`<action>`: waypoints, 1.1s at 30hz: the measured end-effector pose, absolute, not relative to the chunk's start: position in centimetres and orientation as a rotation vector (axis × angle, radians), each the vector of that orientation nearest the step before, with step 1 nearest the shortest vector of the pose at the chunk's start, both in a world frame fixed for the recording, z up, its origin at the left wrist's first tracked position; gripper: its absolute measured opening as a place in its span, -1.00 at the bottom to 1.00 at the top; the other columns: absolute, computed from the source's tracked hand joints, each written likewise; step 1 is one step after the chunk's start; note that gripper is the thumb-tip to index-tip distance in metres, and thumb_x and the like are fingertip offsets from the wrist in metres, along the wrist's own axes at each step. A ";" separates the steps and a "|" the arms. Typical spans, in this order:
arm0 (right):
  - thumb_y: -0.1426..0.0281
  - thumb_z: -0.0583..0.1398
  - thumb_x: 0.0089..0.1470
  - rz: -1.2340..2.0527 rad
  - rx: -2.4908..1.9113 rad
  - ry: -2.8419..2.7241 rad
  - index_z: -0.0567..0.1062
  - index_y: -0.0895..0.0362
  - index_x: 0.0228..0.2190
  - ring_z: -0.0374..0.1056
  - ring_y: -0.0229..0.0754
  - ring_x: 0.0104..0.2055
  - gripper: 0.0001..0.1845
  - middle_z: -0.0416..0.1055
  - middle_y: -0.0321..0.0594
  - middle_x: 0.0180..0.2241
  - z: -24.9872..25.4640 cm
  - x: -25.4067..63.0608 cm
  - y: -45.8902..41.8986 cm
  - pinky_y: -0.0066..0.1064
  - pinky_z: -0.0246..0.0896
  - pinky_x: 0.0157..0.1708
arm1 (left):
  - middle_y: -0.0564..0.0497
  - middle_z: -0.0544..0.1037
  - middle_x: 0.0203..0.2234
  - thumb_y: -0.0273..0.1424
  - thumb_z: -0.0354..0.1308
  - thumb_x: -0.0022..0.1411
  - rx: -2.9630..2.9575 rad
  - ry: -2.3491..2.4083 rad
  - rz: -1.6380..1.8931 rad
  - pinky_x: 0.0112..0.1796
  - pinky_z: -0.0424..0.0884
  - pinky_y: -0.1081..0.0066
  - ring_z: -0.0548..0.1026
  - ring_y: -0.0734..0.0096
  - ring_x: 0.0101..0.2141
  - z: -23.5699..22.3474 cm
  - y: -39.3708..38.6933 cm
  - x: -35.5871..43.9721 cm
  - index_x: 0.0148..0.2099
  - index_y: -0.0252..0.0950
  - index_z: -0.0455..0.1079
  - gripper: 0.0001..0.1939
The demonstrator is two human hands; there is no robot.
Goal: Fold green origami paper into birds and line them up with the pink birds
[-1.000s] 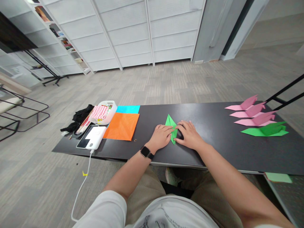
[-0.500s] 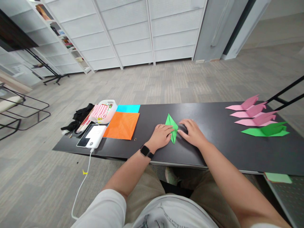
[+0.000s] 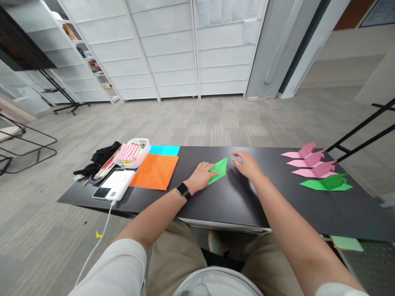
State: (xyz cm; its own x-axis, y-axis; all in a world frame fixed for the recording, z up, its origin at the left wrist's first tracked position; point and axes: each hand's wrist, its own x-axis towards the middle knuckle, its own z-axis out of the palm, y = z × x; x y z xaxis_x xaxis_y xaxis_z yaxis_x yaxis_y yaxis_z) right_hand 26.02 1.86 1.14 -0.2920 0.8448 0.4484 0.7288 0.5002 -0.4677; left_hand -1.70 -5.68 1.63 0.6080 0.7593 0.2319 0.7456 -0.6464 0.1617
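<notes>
A green sheet of origami paper (image 3: 220,167), folded into a narrow diamond, lies slanted over the dark table. My left hand (image 3: 201,177), with a watch on its wrist, grips the paper's left part between thumb and fingers and hides that end. To the right of the paper, my right hand (image 3: 247,165) hovers apart from it, fingers bent and spread, holding nothing. Farther right stand three pink paper cranes (image 3: 311,161) in a row, with a green paper crane (image 3: 328,183) nearest me.
Left of my hands lie orange paper (image 3: 156,172) and blue paper (image 3: 166,151). Beside them are a white basket (image 3: 145,153), a white power bank (image 3: 121,187) with a cable, and a black cloth (image 3: 105,154). Light green paper (image 3: 347,243) sits below the table's front right edge.
The folded green paper has turned from nearly upright to a slant, its far tip now to the right. My right hand has drawn away from it. The camera view has shifted.
</notes>
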 end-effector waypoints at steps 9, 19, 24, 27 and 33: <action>0.52 0.15 0.13 0.190 -1.132 -2.178 0.63 0.02 -0.02 0.39 0.02 0.18 -0.57 0.55 -0.10 0.08 -1.6 24.3 2.7 0.01 0.26 0.27 | 0.04 0.66 0.09 -0.43 0.20 0.34 2.617 1.378 0.504 0.36 0.21 -0.06 0.57 0.21 0.12 1.7 -1.2 -1.0 -0.03 -0.04 0.67 -0.73; 0.45 0.26 0.10 0.343 -1.053 -2.408 0.66 -0.10 -0.07 0.23 0.15 0.40 -0.62 0.48 -0.19 0.20 -0.5 24.2 2.3 0.43 -0.18 0.43 | -0.01 0.65 0.11 -0.12 0.38 0.34 2.557 1.326 0.554 0.39 0.14 -0.12 0.54 0.18 0.15 0.7 -0.6 -1.8 -0.02 -0.10 0.62 -0.74; 0.38 0.31 0.17 0.361 -1.046 -2.388 0.68 -0.09 -0.14 0.26 0.15 0.38 -0.77 0.50 -0.18 0.17 -0.7 24.2 2.5 0.45 -0.17 0.42 | 0.04 0.66 0.10 -0.27 0.27 0.42 2.533 1.268 0.560 0.41 0.10 -0.08 0.54 0.26 0.16 0.8 -0.5 -2.4 -0.01 -0.09 0.61 -0.84; 0.33 0.32 0.21 0.353 -1.053 -2.364 0.69 -0.08 -0.22 0.31 0.13 0.33 -0.88 0.53 -0.19 0.12 -0.9 24.1 2.7 0.42 -0.12 0.41 | 0.04 0.66 0.09 -0.33 0.23 0.41 2.514 1.261 0.568 0.42 0.09 -0.08 0.54 0.27 0.16 1.0 -0.7 -2.5 0.00 -0.09 0.61 -0.82; 0.31 0.32 0.21 0.359 -1.050 -2.327 0.67 -0.05 -0.32 0.35 0.11 0.26 -0.92 0.53 -0.18 0.06 -1.1 23.9 2.5 0.38 -0.12 0.43 | 0.03 0.65 0.07 -0.37 0.21 0.39 2.546 1.248 0.583 0.35 0.22 -0.01 0.52 0.21 0.12 1.0 -1.0 -2.2 0.01 -0.09 0.62 -0.78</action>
